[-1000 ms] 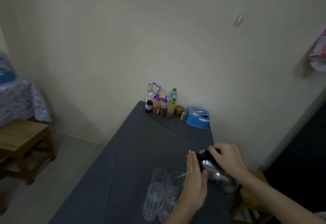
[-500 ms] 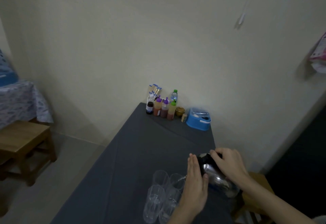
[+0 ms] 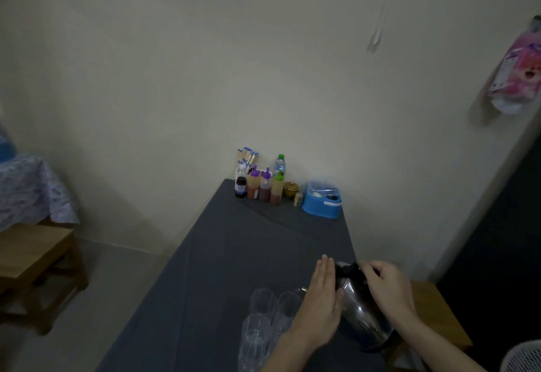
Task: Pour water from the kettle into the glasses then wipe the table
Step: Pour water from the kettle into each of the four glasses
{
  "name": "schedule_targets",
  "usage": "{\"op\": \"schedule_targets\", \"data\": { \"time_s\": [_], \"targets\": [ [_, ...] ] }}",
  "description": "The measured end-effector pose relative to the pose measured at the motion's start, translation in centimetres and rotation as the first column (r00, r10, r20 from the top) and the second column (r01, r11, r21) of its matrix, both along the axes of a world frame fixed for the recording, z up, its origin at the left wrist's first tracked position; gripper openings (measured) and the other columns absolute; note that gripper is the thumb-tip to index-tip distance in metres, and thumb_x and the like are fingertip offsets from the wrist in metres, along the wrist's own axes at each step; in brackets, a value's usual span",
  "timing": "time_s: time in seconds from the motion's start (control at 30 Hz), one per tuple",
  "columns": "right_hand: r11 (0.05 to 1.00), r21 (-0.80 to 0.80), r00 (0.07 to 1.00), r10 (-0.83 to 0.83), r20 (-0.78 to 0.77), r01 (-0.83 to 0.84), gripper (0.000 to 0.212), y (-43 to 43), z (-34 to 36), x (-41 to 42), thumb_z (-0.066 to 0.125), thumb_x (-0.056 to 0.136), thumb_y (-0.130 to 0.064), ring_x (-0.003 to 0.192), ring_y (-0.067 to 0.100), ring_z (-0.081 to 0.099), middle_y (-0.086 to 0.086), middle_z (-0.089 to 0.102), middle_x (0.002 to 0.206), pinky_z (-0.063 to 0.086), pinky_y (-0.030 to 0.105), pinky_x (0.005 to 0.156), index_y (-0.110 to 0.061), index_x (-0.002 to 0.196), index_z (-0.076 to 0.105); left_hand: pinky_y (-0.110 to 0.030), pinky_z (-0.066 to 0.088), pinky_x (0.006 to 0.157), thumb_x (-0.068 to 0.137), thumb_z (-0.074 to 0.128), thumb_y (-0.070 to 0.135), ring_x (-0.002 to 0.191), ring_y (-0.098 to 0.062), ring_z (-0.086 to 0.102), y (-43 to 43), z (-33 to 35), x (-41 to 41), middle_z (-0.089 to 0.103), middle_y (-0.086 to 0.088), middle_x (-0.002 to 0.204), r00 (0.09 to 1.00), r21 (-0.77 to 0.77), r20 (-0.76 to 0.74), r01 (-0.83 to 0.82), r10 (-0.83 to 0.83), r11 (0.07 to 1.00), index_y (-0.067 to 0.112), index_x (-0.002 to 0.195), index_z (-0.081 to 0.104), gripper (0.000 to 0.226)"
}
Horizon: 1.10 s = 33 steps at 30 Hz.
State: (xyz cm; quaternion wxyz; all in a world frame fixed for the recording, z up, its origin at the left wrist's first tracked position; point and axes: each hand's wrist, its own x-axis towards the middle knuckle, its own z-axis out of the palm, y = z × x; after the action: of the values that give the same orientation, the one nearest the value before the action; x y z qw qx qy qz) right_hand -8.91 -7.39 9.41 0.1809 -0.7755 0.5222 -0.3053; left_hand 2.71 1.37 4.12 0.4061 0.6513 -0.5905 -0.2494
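Observation:
A shiny steel kettle (image 3: 358, 313) with a black lid is tilted to the left over the near end of the grey table (image 3: 234, 254). My right hand (image 3: 386, 286) grips its black handle from above. My left hand (image 3: 322, 304) lies flat against the kettle's left side, fingers straight and together. The spout points at several clear glasses (image 3: 263, 301) clustered just left of my left hand; one of them is partly hidden behind it. No water stream is clearly visible.
At the table's far end stand sauce bottles (image 3: 265, 186), a water bottle (image 3: 280, 164), a small gold jar (image 3: 290, 188) and a blue plastic box (image 3: 322, 203). A wooden stool (image 3: 32, 257) is on the left, another wooden seat (image 3: 433, 313) right of the kettle.
The view has shifted slightly. Both hands and the kettle keep the same tilted pose beside the glasses.

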Motion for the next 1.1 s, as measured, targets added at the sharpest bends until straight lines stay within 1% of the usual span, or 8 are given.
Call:
{"op": "schedule_targets", "data": {
  "time_s": [0.33, 0.43, 0.5, 0.53, 0.7, 0.9, 1.0, 1.1],
  "targets": [
    [0.999, -0.029, 0.997, 0.022, 0.072, -0.02, 0.04, 1.0, 0.7, 1.9, 0.058, 0.092, -0.028, 0.053, 0.015, 0.06, 0.002, 0.063, 0.051, 0.044, 0.032, 0.053, -0.011, 0.057, 0.066, -0.012, -0.015, 0.109, 0.07, -0.003, 0.07, 0.141, -0.003, -0.021, 1.2, 1.0, 2.0, -0.017, 0.003, 0.159, 0.998, -0.048, 0.051, -0.022, 0.025, 0.999, 0.01, 0.151, -0.008, 0.101],
    [0.996, -0.022, 0.995, 0.089, 0.033, -0.088, 0.04, 1.4, 1.3, 3.3, 0.057, 0.094, -0.028, 0.055, 0.015, 0.059, 0.004, 0.063, 0.054, 0.044, 0.031, 0.054, -0.011, 0.06, 0.066, -0.014, -0.011, 0.113, 0.071, -0.002, 0.072, 0.142, -0.003, -0.019, 1.6, 0.6, 2.7, -0.018, 0.006, 0.158, 0.998, -0.062, 0.011, -0.067, 0.067, 0.996, 0.02, 0.147, -0.015, 0.093],
    [0.99, -0.026, 0.99, 0.135, -0.024, -0.136, 0.038, 1.8, 1.9, 4.2, 0.055, 0.095, -0.026, 0.056, 0.011, 0.057, 0.003, 0.063, 0.057, 0.04, 0.021, 0.05, -0.011, 0.063, 0.067, -0.016, -0.007, 0.115, 0.071, -0.001, 0.074, 0.143, -0.002, -0.018, 1.8, 0.2, 3.0, -0.019, 0.009, 0.157, 0.994, -0.067, -0.03, -0.106, 0.104, 0.992, 0.029, 0.139, -0.02, 0.084],
    [0.987, -0.029, 0.986, 0.159, -0.054, -0.161, 0.037, 1.9, 2.2, 4.7, 0.055, 0.095, -0.026, 0.056, 0.01, 0.057, 0.002, 0.062, 0.057, 0.035, 0.016, 0.048, -0.011, 0.063, 0.067, -0.017, -0.006, 0.116, 0.071, -0.001, 0.076, 0.143, -0.002, -0.018, 1.9, 0.0, 3.1, -0.02, 0.01, 0.157, 0.991, -0.066, -0.058, -0.124, 0.12, 0.99, 0.028, 0.139, -0.021, 0.085],
    [0.969, -0.046, 0.958, 0.233, -0.168, -0.244, 0.039, 1.8, 3.2, 6.3, 0.055, 0.095, -0.025, 0.052, 0.003, 0.051, -0.007, 0.053, 0.052, 0.028, 0.016, 0.046, -0.022, 0.056, 0.058, -0.016, -0.007, 0.114, 0.069, 0.001, 0.079, 0.143, -0.002, -0.02, 2.4, -0.4, 3.4, -0.025, 0.012, 0.154, 0.977, -0.071, -0.145, -0.166, 0.154, 0.984, 0.021, 0.147, -0.019, 0.099],
    [0.935, -0.114, 0.92, 0.301, -0.251, -0.337, 0.036, 1.0, 3.6, 7.3, 0.057, 0.094, -0.026, 0.051, 0.004, 0.055, -0.004, 0.059, 0.052, 0.033, 0.017, 0.049, -0.019, 0.059, 0.064, -0.013, -0.007, 0.112, 0.1, 0.024, 0.046, 0.141, 0.004, -0.02, 2.7, -0.6, 3.2, -0.027, 0.018, 0.151, 0.958, -0.104, -0.211, -0.221, 0.195, 0.97, 0.023, 0.147, -0.019, 0.068],
    [0.911, -0.173, 0.902, 0.315, -0.297, -0.375, 0.039, 0.4, 3.4, 7.9, 0.057, 0.092, -0.028, 0.048, 0.005, 0.053, -0.003, 0.057, 0.048, 0.029, 0.017, 0.052, -0.018, 0.055, 0.061, -0.01, -0.007, 0.111, 0.103, 0.027, 0.037, 0.142, 0.003, -0.019, 2.7, -1.2, 3.2, -0.027, 0.017, 0.152, 0.947, -0.124, -0.245, -0.241, 0.206, 0.963, 0.023, 0.146, -0.021, 0.066],
    [0.893, -0.204, 0.885, 0.321, -0.336, -0.401, 0.039, 0.0, 2.9, 8.5, 0.056, 0.091, -0.032, 0.049, 0.008, 0.055, -0.004, 0.058, 0.049, 0.04, 0.027, 0.062, -0.018, 0.056, 0.061, -0.01, -0.006, 0.111, 0.103, 0.028, 0.037, 0.142, 0.004, -0.019, 2.7, -1.7, 3.2, -0.026, 0.018, 0.152, 0.933, -0.132, -0.278, -0.275, 0.23, 0.952, 0.027, 0.141, -0.024, 0.065]
  ]
}}
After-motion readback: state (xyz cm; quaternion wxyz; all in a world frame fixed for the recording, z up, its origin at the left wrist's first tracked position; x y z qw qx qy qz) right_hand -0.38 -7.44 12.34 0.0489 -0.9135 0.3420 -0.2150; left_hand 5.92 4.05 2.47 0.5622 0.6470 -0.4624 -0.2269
